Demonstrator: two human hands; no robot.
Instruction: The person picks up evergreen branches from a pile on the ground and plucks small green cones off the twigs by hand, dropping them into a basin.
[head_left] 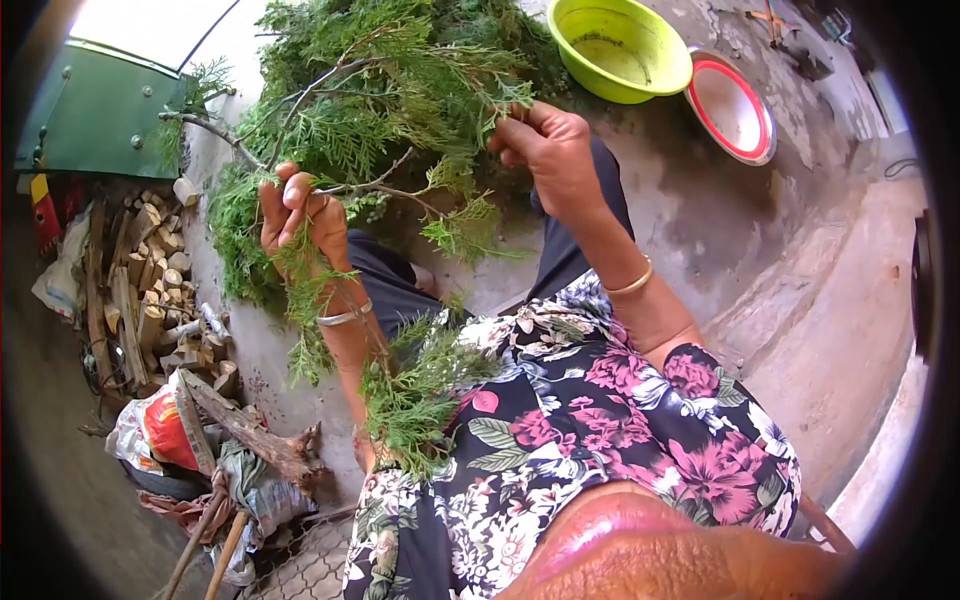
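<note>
My left hand [305, 212] is closed around a forked evergreen branch [222, 131] with flat, scaly green leaves. Its bare woody end points up and left, while leafy sprays hang down over my forearm to my lap. Toward the upper right, my right hand [548, 150] pinches the tip of a green sprig [505, 112]; whether that sprig belongs to the same branch I cannot tell. Behind both hands lies a large heap of cut evergreen foliage [400, 95] on the floor. Each wrist wears a bangle.
A lime-green basin [672, 82] stands at the upper right, beside a white basin with a red rim [762, 140]. Split firewood [150, 290] is piled on the left, below a green metal panel [100, 115]. A thick log [255, 425], bags and sticks lie at the lower left.
</note>
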